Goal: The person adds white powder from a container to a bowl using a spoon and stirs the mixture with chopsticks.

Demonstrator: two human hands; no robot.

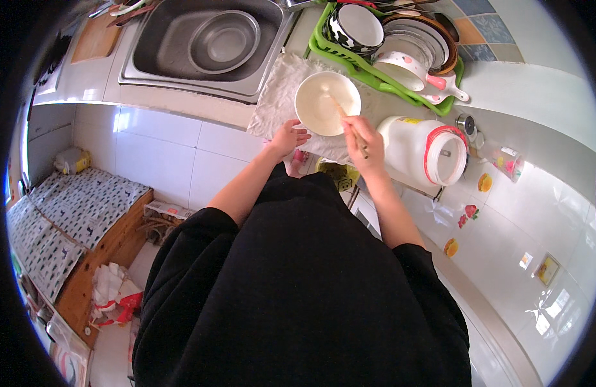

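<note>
A white bowl (310, 104) with pale contents stands on a light cloth (274, 109) between the sink and the dish rack. My right hand (365, 145) is closed around chopsticks (344, 110), whose tips reach down into the bowl. At the bowl's near left side is my left hand (288, 138), empty, its fingers apart; whether it touches the rim I cannot tell. Just right of my right hand, a large white plastic jar (407, 145) with a red ring at its mouth lies on its side, its mouth uncovered.
A steel sink (157, 80) holding a metal basin (225, 43) is at the upper left. Behind the bowl, a green dish rack (346, 65) carries bowls, plates and a small pan. A wooden cutting board (95, 38) lies left of the sink. The tiled wall (511, 208) bounds the right.
</note>
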